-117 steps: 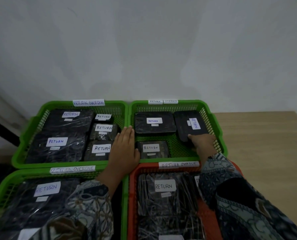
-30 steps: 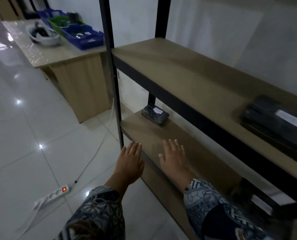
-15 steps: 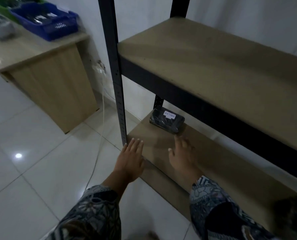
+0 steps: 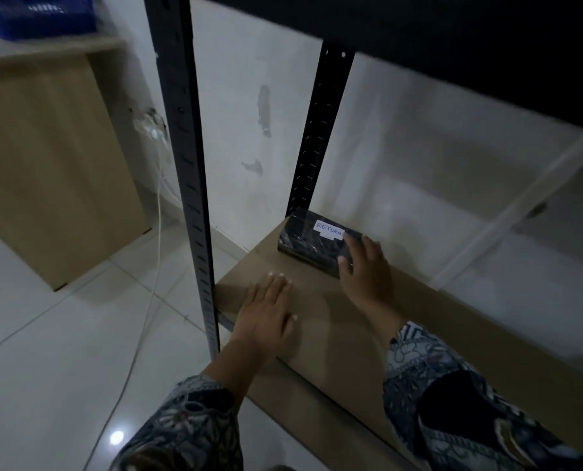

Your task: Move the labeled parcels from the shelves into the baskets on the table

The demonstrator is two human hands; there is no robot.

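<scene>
A small black plastic-wrapped parcel point(image 4: 303, 244) with a white label reading RETURN lies at the back left corner of the low wooden shelf point(image 4: 334, 338). My right hand point(image 4: 368, 273) reaches in and touches the parcel's right end, fingers on its top and thumb at its near edge. My left hand point(image 4: 266, 317) hovers flat over the shelf's front left corner with straight fingers and holds nothing. No table baskets for parcels are in view.
The rack's dark front post point(image 4: 188, 164) stands just left of my left hand, the rear post point(image 4: 317, 130) behind the parcel. A dark upper shelf point(image 4: 453, 45) overhangs. On the left are a wooden desk point(image 4: 45, 164), a blue basket point(image 4: 38, 15) and a white cable point(image 4: 154, 266) on the tiled floor.
The view has dropped toward the lower shelf. My right hand has moved forward to the RETURN parcel and now touches it. My left hand has shifted over the shelf corner.
</scene>
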